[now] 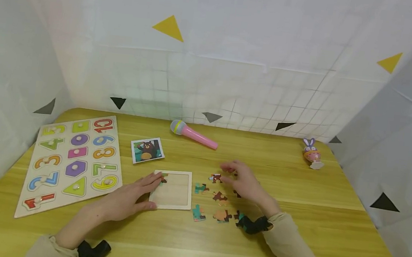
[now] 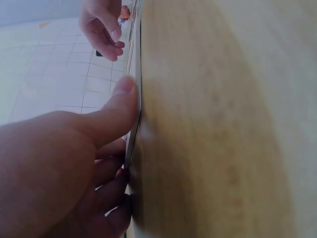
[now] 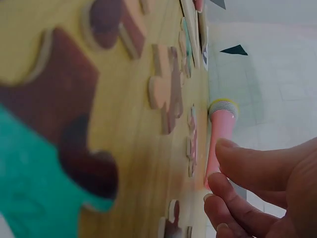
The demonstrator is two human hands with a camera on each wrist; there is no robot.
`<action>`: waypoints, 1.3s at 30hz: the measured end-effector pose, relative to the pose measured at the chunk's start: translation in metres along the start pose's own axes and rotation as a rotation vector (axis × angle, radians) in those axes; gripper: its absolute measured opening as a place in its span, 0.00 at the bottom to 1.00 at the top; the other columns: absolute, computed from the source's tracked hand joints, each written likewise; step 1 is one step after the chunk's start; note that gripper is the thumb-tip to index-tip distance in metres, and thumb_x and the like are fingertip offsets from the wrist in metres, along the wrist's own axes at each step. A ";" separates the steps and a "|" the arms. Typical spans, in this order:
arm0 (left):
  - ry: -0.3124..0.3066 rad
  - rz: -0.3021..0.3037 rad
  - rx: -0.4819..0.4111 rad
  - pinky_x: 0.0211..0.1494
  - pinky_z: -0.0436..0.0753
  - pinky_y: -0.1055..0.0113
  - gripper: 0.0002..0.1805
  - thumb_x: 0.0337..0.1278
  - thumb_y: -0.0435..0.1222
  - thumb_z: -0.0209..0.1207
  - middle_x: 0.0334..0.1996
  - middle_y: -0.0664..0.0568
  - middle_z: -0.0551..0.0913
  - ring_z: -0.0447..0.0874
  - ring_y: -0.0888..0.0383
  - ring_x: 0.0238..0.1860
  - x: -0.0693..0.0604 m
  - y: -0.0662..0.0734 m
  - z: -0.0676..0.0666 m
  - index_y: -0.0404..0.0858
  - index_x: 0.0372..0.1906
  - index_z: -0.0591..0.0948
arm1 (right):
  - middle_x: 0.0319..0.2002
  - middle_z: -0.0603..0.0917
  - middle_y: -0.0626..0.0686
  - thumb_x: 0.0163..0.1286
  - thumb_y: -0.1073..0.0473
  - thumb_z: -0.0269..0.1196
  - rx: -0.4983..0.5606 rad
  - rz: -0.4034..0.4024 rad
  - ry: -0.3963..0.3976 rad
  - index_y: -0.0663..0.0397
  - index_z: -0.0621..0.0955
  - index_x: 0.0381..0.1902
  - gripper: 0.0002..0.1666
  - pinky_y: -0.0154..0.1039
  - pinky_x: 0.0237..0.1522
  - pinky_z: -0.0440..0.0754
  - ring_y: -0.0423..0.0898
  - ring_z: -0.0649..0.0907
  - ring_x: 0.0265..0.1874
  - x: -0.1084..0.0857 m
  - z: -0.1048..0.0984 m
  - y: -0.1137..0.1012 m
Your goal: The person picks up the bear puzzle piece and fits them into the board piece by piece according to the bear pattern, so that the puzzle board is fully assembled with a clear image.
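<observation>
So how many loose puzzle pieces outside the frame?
8 visible, right of the frame: two left pieces, three middle pieces, three rightmost pieces, the latter partly behind the right hand or black wrist device. Others may be hidden.

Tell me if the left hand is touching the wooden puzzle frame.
Touching. The left wrist view shows the left hand with its thumb tip against the edge of the wooden puzzle frame.

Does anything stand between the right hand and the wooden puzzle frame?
Nothing tall: only loose puzzle pieces lie flat between the right hand and the wooden frame. The left hand rests at the frame's left edge, away from that path.
</observation>
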State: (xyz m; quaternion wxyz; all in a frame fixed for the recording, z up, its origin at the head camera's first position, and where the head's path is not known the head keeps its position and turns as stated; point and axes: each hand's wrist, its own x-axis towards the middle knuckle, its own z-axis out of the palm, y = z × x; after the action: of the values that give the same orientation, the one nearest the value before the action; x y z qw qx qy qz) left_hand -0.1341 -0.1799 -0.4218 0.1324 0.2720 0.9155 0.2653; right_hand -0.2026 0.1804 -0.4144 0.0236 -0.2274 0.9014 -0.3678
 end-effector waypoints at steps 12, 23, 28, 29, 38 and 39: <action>-0.008 -0.007 0.014 0.75 0.61 0.43 0.42 0.69 0.56 0.55 0.81 0.51 0.47 0.46 0.46 0.80 0.001 -0.001 0.000 0.45 0.80 0.54 | 0.47 0.82 0.56 0.64 0.63 0.70 -0.032 0.002 -0.032 0.62 0.82 0.57 0.23 0.53 0.54 0.79 0.54 0.79 0.49 0.001 0.004 0.004; -0.009 -0.004 0.009 0.75 0.61 0.43 0.42 0.69 0.56 0.54 0.81 0.52 0.47 0.45 0.47 0.80 0.000 -0.001 0.000 0.45 0.80 0.54 | 0.46 0.81 0.54 0.65 0.59 0.70 -0.062 0.032 -0.033 0.59 0.83 0.56 0.22 0.50 0.52 0.79 0.52 0.78 0.48 0.002 0.008 0.010; -0.006 -0.001 0.004 0.76 0.60 0.43 0.42 0.69 0.56 0.55 0.81 0.51 0.47 0.46 0.46 0.80 0.001 -0.002 0.001 0.44 0.80 0.55 | 0.44 0.81 0.53 0.65 0.58 0.71 -0.073 0.030 -0.028 0.56 0.84 0.53 0.19 0.49 0.50 0.79 0.51 0.79 0.47 0.002 0.008 0.011; -0.006 0.000 0.003 0.76 0.60 0.43 0.42 0.69 0.55 0.55 0.81 0.51 0.47 0.45 0.46 0.80 0.001 -0.002 0.001 0.44 0.80 0.55 | 0.44 0.80 0.53 0.65 0.58 0.71 -0.076 0.030 -0.027 0.56 0.85 0.53 0.19 0.48 0.49 0.79 0.51 0.79 0.46 0.002 0.009 0.011; -0.011 -0.005 -0.002 0.76 0.60 0.43 0.42 0.69 0.55 0.55 0.81 0.50 0.47 0.45 0.46 0.80 0.001 -0.001 0.000 0.44 0.80 0.55 | 0.43 0.80 0.53 0.65 0.58 0.71 -0.080 0.040 -0.026 0.54 0.85 0.49 0.15 0.47 0.48 0.77 0.51 0.78 0.45 0.002 0.008 0.008; -0.012 -0.006 -0.001 0.76 0.60 0.43 0.42 0.69 0.55 0.55 0.81 0.49 0.47 0.45 0.46 0.80 0.001 -0.001 0.000 0.44 0.80 0.55 | 0.43 0.80 0.53 0.65 0.58 0.70 -0.081 0.038 -0.026 0.54 0.85 0.49 0.15 0.47 0.49 0.78 0.51 0.78 0.45 0.002 0.008 0.008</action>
State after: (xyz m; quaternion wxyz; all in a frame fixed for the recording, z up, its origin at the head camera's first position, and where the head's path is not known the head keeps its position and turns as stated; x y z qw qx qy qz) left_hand -0.1352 -0.1803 -0.4225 0.1387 0.2707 0.9153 0.2639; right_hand -0.2057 0.1794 -0.4258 0.0332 -0.2159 0.9193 -0.3274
